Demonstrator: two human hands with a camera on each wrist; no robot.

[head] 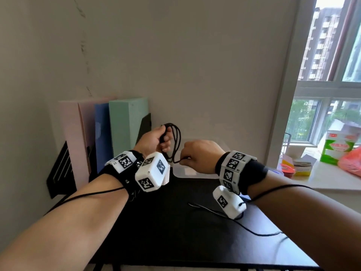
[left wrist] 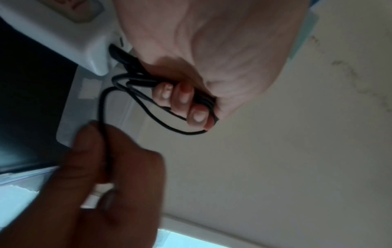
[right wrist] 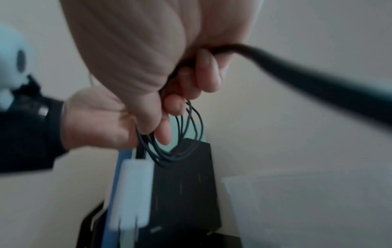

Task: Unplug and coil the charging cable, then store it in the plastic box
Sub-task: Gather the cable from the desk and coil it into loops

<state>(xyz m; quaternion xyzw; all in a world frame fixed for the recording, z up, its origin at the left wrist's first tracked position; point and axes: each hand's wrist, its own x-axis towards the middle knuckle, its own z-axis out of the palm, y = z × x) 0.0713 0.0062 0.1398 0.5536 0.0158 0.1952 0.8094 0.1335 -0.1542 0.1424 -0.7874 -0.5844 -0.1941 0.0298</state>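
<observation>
My left hand (head: 165, 140) is raised above the black desk and grips several loops of the black charging cable (head: 176, 141). The cable's free strand runs down to my right hand (head: 185, 160), which pinches it just right of the loops. In the left wrist view my left hand's fingers (left wrist: 184, 104) curl round the cable bundle (left wrist: 148, 109), and the right hand (left wrist: 101, 159) holds the strand below. In the right wrist view a blurred white charger plug (right wrist: 131, 193) hangs under the left hand (right wrist: 106, 120). The translucent plastic box (head: 183, 173) sits on the desk behind both hands.
Pink, blue and green folders (head: 127, 124) stand in a black file holder (head: 58, 173) at the back left against the wall. A thin black wire (head: 244, 225) trails across the desk (head: 175, 231). The windowsill (head: 322, 182) at the right carries a green-and-white carton and small jars.
</observation>
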